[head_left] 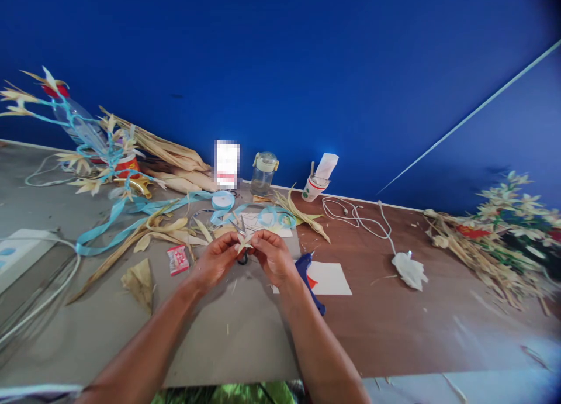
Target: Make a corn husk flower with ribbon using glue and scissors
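Both of my hands meet over the grey mat, pinching one small pale corn-husk piece between them. My left hand grips its left end with closed fingers. My right hand pinches the right end. Just below the husk piece lie dark-handled scissors on the mat, partly hidden by my fingers. A blue glue gun lies right beside my right wrist, its cable running to a white plug.
Loose husk strips, light blue ribbon and a ribbon roll lie behind my hands. A glass jar, a paper cup, a small red packet and white paper stand nearby. Husk flower bunches sit far left and right.
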A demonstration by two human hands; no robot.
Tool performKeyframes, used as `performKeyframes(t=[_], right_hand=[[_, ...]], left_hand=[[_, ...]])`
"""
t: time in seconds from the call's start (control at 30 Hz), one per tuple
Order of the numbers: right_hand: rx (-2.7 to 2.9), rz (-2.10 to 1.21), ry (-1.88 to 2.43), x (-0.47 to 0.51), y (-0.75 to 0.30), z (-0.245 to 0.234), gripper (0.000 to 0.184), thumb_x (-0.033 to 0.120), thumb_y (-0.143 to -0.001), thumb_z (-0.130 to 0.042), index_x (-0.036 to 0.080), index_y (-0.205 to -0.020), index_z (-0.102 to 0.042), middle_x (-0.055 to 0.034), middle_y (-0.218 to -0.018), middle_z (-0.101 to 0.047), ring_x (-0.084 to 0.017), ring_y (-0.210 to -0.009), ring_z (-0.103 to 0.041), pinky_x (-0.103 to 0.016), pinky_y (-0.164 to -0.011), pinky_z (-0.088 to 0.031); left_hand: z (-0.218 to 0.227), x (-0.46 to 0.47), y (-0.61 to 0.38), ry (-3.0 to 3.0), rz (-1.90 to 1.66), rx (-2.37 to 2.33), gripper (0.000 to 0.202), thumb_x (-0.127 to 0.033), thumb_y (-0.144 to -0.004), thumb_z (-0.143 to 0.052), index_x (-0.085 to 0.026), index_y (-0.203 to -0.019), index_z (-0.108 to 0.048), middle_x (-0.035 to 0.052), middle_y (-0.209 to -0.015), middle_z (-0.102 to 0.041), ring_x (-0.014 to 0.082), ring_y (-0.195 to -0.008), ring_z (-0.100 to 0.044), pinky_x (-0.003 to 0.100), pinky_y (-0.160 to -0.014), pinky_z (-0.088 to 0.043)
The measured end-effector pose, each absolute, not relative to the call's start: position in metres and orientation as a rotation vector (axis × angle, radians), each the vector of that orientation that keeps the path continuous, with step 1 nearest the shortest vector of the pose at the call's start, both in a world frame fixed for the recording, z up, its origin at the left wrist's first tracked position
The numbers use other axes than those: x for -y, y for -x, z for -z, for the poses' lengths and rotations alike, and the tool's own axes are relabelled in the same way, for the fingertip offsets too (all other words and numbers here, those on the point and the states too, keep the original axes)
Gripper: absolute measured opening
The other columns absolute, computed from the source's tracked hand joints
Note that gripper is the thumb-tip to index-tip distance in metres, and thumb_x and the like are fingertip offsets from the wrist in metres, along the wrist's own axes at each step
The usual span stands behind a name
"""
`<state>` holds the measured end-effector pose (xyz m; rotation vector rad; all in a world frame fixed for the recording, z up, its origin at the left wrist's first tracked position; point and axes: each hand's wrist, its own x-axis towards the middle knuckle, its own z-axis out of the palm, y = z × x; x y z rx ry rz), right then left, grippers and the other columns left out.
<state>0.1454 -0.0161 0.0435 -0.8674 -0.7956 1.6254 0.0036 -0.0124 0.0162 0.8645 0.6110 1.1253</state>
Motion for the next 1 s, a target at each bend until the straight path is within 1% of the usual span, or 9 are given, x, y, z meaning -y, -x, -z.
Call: performKeyframes(t=[0.17,0.3,0.43,0.7,0.87,1.0], right_hand=[[0.841,-1.632,0.844,0.0173,-0.1453,-0.0436,0.022,0.035,-0.060,-0.079,0.019,-0.062,-0.064,0.0022,-0.056,-0.058,-0.011,-0.054,-0.047,-0.025,-0.059,-0.038],[0.869,-1.623,0.829,0.0175,-0.1449,-0.0428,0.023,0.036,-0.061,-0.079,0.019,-0.062,-0.065,0.0018,-0.058,-0.058,-0.011,-0.056,-0.047,-0.025,-0.060,-0.037],[0.891,-1.618,0.814,0.0180,-0.1451,-0.0430,0.021,0.035,-0.063,-0.079,0.018,-0.063,-0.065,0.0014,-0.059,-0.058,-0.011,-0.058,-0.047,-0.025,-0.061,-0.035],[0.865,-1.646,0.793,0.0186,-0.1462,-0.0437,0.019,0.032,-0.061,-0.080,0.019,-0.064,-0.067,0.0016,-0.061,-0.058,-0.011,-0.059,-0.048,-0.025,-0.062,-0.037],[0.835,-1.629,0.782,0.0176,-0.1469,-0.0426,0.018,0.030,-0.060,-0.080,0.019,-0.063,-0.066,0.0023,-0.060,-0.058,-0.010,-0.059,-0.047,-0.024,-0.061,-0.037],[0.823,-1.630,0.780,0.0162,-0.1482,-0.0411,0.017,0.029,-0.060,-0.080,0.019,-0.061,-0.066,0.0022,-0.059,-0.058,-0.010,-0.058,-0.047,-0.024,-0.060,-0.037]], left_hand=[[-0.0186,0.0116,-0.0043,-0.825,-1.127,-0.622,0.023,-0.032,-0.066,-0.080,-0.015,-0.072,-0.066,0.0013,-0.066,-0.058,0.0130,-0.067,-0.054,0.025,-0.065,-0.045],[-0.0175,0.0116,-0.0032,-0.805,-1.115,-0.618,0.020,-0.030,-0.067,-0.079,-0.016,-0.073,-0.067,0.0014,-0.068,-0.059,0.0132,-0.067,-0.054,0.027,-0.067,-0.045],[-0.0163,0.0115,-0.0017,-0.797,-1.108,-0.611,0.018,-0.029,-0.068,-0.079,-0.016,-0.075,-0.068,0.0009,-0.068,-0.060,0.0123,-0.067,-0.055,0.026,-0.069,-0.045],[-0.0209,0.0120,-0.0018,-0.784,-1.099,-0.607,0.023,-0.032,-0.061,-0.083,-0.017,-0.071,-0.068,0.0002,-0.067,-0.060,0.0112,-0.066,-0.053,0.024,-0.066,-0.043],[-0.0201,0.0121,-0.0021,-0.809,-1.084,-0.625,0.023,-0.032,-0.063,-0.082,-0.016,-0.072,-0.068,0.0020,-0.072,-0.064,0.0116,-0.066,-0.054,0.024,-0.065,-0.042],[-0.0179,0.0116,-0.0018,-0.824,-1.093,-0.637,0.022,-0.031,-0.064,-0.081,-0.015,-0.071,-0.067,0.0014,-0.069,-0.062,0.0120,-0.066,-0.054,0.024,-0.064,-0.041]])
